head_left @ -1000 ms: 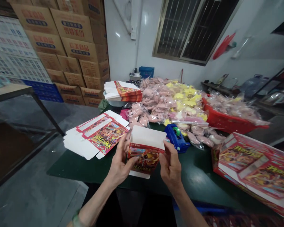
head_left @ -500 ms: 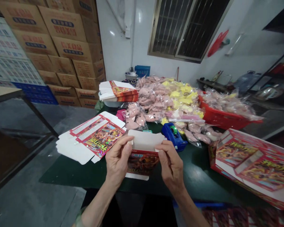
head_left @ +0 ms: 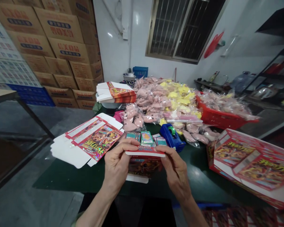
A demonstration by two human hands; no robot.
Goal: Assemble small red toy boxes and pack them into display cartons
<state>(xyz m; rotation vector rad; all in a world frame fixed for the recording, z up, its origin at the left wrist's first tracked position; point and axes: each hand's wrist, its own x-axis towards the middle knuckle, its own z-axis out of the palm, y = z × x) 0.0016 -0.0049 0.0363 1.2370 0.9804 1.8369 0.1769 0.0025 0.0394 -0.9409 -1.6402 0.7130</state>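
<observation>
A: Where is the box, and how are the fingers?

B: The one red box is at six o'clock, below the middle of the view. The left hand pinches the left end of its top flap, and the right hand the right end; on both, the fingers are held close together.

A: Which writing can be read?

B: On the brown cartons at ten o'clock I can read 美食品, in red. The flattened boxes at eight o'clock and the display box at four o'clock carry yellow characters, too blurred for me to be certain.

A: How many things?

B: One blue tape dispenser at four o'clock, just beside the small cards, which lie in three groups. One red basin at three o'clock. The pink and yellow bagged pieces at two o'clock are too many for counting.

A: And the surface, the room?

B: The table is dark green and slightly shiny. The wall is white, with one barred window at one o'clock.
</observation>
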